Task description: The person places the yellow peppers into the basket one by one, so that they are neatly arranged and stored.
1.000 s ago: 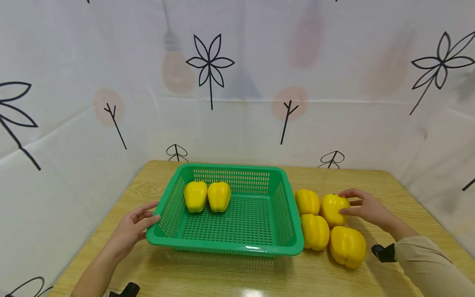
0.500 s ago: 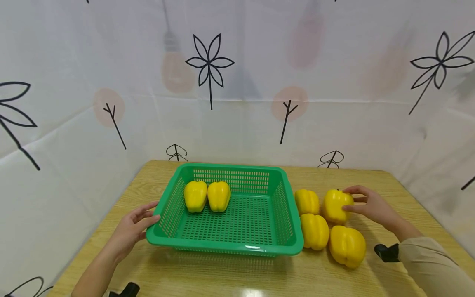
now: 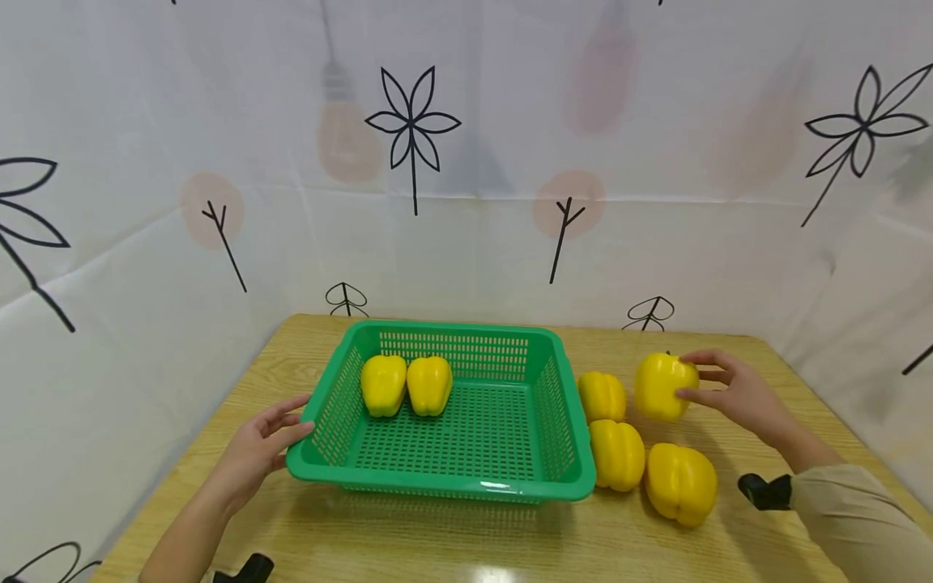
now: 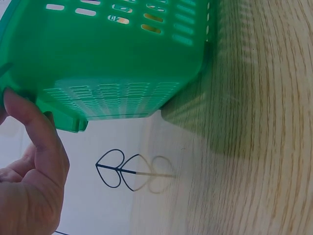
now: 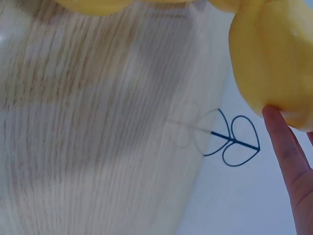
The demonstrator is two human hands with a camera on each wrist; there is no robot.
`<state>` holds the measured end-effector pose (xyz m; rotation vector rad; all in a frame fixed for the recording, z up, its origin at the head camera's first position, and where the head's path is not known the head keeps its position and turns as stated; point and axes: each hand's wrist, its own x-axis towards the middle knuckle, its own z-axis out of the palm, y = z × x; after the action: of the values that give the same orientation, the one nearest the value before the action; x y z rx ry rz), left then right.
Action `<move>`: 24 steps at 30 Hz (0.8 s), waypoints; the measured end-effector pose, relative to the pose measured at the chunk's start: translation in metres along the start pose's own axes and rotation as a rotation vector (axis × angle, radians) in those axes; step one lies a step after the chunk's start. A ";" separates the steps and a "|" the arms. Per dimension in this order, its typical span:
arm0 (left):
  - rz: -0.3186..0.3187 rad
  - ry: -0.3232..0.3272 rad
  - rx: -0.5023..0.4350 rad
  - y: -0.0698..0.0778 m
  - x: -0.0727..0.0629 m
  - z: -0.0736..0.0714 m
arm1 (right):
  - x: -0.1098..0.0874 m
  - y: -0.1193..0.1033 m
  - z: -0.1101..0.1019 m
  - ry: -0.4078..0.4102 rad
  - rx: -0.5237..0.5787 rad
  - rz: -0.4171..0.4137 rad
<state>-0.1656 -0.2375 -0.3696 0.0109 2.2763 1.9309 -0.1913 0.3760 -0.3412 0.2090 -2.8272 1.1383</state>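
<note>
In the head view my right hand [image 3: 743, 402] grips a yellow bell pepper [image 3: 661, 387] by its right side, thumb and fingers spread around it. That pepper is off the table, its stem up; the right wrist view shows the same pepper [image 5: 274, 54] with a finger against its underside. My left hand [image 3: 255, 453] holds the left rim of the green plastic basket [image 3: 466, 487], thumb on top and fingers at the outer side. Inside the basket two yellow bell peppers [image 3: 384, 386] stand side by side at the back left.
Three more yellow bell peppers [image 3: 617, 455] lie on the wooden table [image 3: 408, 542], right of the basket, one farther forward and right [image 3: 681, 484]. A white patterned cloth [image 3: 481, 267] hangs behind the table. Black wrist pieces [image 3: 765, 491] sit at both wrists.
My right hand has lifted the bell pepper up from among the others, a little away and to the right. The left hand and the basket have stayed in place.
</note>
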 end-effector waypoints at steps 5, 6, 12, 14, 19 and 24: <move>0.002 0.000 0.003 0.000 0.000 0.000 | 0.001 -0.004 -0.002 0.013 -0.006 -0.005; 0.003 0.000 0.002 0.000 0.000 0.000 | 0.001 -0.005 -0.002 0.014 -0.004 -0.008; 0.000 0.002 0.001 0.000 0.000 0.000 | 0.001 -0.011 -0.003 0.034 0.000 -0.024; -0.001 0.002 -0.001 0.000 0.000 0.000 | 0.001 -0.013 -0.003 0.041 -0.003 -0.027; 0.000 0.003 -0.007 0.001 0.001 0.000 | 0.001 -0.020 -0.003 0.065 -0.018 -0.033; -0.003 0.005 -0.012 0.000 0.001 0.000 | 0.001 -0.029 -0.004 0.093 -0.015 -0.068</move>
<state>-0.1667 -0.2373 -0.3698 0.0019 2.2668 1.9450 -0.1875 0.3579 -0.3188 0.2417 -2.7246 1.0841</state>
